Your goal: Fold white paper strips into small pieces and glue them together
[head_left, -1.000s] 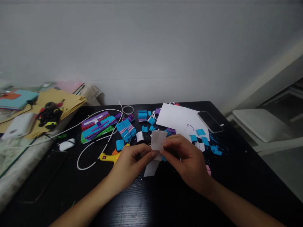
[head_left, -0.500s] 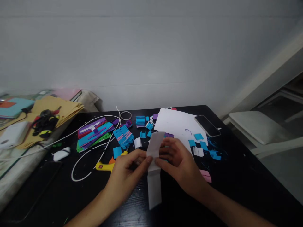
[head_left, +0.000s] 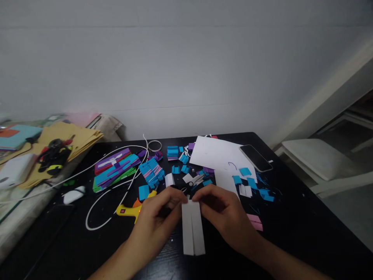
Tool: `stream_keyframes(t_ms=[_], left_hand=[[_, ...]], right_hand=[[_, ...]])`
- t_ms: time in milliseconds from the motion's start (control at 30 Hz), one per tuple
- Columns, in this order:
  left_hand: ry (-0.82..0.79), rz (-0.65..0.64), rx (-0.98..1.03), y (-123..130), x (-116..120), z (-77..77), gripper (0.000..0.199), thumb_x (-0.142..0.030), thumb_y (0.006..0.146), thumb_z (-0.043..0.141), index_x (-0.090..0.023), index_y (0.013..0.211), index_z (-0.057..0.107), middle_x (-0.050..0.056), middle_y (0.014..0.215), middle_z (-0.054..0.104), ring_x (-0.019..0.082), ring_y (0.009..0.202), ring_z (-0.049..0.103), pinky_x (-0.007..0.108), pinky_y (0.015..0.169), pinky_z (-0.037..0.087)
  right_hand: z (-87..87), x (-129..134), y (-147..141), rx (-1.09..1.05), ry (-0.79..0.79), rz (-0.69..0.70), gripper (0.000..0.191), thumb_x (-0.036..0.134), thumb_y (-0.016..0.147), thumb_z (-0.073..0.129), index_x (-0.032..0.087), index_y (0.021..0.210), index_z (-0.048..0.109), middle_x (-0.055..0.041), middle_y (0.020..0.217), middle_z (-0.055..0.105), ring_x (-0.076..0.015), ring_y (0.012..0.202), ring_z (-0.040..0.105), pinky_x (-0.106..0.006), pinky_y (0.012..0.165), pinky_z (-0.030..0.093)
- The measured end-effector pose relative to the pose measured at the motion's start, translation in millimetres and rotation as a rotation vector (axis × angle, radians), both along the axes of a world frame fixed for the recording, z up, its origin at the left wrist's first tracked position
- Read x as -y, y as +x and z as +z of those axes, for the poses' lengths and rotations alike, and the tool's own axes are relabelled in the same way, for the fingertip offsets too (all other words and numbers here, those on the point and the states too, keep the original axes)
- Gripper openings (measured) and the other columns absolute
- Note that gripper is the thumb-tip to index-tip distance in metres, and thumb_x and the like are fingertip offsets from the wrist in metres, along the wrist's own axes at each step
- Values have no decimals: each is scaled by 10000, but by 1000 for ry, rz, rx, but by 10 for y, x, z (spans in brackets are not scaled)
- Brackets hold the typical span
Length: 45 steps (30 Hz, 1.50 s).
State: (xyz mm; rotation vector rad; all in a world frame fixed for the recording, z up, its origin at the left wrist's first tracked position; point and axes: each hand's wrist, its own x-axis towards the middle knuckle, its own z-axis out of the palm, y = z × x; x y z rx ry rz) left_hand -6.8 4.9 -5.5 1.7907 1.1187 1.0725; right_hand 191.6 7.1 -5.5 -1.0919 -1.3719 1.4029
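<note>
A white paper strip [head_left: 193, 229] hangs between my hands over the black table, its long sides folded in so that a seam runs down the middle. My left hand [head_left: 159, 216] pinches its upper left corner with thumb and fingers. At the upper right corner, my right hand [head_left: 223, 208] grips the same strip, fingers curled. Just left of my left hand lies a yellow glue gun [head_left: 129, 210], partly covered by that hand. Beyond my fingertips are small white paper pieces [head_left: 198, 179] and what looks like scissors, mostly hidden.
Blue and pink folded papers [head_left: 152, 171] and stacked coloured strips [head_left: 115, 167] lie left, with a white cable [head_left: 87, 217] looping around. White sheets [head_left: 212, 151], a phone [head_left: 256, 157] and blue scraps [head_left: 251, 182] lie right. A stool [head_left: 311, 157] stands beyond the table's right edge.
The strip, earlier a single length upright and held near its middle, now hangs lower with its seam facing me. Both hands have shifted to grip its top end.
</note>
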Motion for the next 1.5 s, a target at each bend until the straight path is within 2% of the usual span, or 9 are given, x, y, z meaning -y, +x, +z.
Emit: stream_keyframes(t_ms=[100, 233, 400, 500, 633, 800, 1200, 1367, 1500], left_hand=[[85, -20, -36, -29, 6, -9, 168, -126, 973, 564, -231, 950, 693, -21, 856, 766, 92, 713, 712, 151, 621, 532], [290, -43, -68, -53, 18, -17, 239, -39, 965, 561, -231, 1033, 686, -3, 942, 774, 91, 826, 748, 151, 733, 571], [441, -116, -106, -71, 45, -7, 334, 27, 944, 526, -207, 1125, 681, 68, 1088, 767, 137, 1002, 750, 198, 836, 601], [388, -75, -118, -72, 73, 14, 305, -14, 960, 521, -215, 1146, 656, 67, 1107, 763, 134, 1011, 749, 200, 849, 606], [319, 38, -164, -33, 87, 40, 187, -138, 965, 613, -237, 1118, 655, 11, 966, 768, 105, 861, 752, 153, 749, 598], [364, 30, -169, 8, 59, 60, 80, -171, 972, 643, -231, 1003, 686, -20, 853, 747, 86, 751, 734, 134, 678, 577], [350, -49, -191, -73, 83, 3, 143, -127, 979, 604, -232, 1058, 660, 6, 865, 746, 120, 734, 730, 187, 645, 590], [293, -73, -240, -69, 101, 79, 97, -153, 989, 590, -228, 987, 651, -11, 806, 716, 103, 672, 701, 170, 594, 550], [256, -88, -258, -95, 80, 129, 100, -177, 1004, 570, -229, 989, 653, -6, 820, 716, 109, 694, 699, 181, 614, 547]], right_hand=[[34, 11, 26, -16, 7, 11, 75, 197, 916, 679, 232, 945, 738, -6, 916, 738, -155, 876, 705, -276, 813, 566], [77, 29, 43, -47, -20, 45, 117, 288, 964, 657, 234, 1035, 733, -32, 1006, 746, -168, 950, 711, -282, 843, 570], [75, 38, 19, -6, -12, 28, 140, 334, 888, 787, 238, 982, 744, -16, 945, 759, -162, 897, 722, -266, 816, 577], [69, 48, 14, 23, 32, 7, 90, 318, 896, 780, 248, 944, 750, 4, 900, 753, -139, 849, 718, -235, 783, 577], [83, 71, 16, 64, 160, -22, 22, 265, 905, 763, 251, 919, 754, 12, 895, 752, -128, 821, 723, -219, 755, 578], [106, 89, 9, 112, 296, -32, 47, 195, 906, 734, 237, 901, 755, 7, 885, 760, -131, 817, 732, -226, 754, 581], [143, 88, 12, 190, 181, -1, 57, 272, 922, 716, 239, 884, 743, -3, 849, 753, -154, 778, 705, -273, 736, 560], [154, 111, 20, 234, 156, 31, 86, 262, 943, 673, 246, 881, 731, 5, 848, 737, -149, 772, 679, -266, 731, 535], [160, 90, 61, 273, 79, 40, 120, 330, 958, 671, 250, 884, 720, 2, 868, 729, -160, 806, 673, -262, 693, 514]])
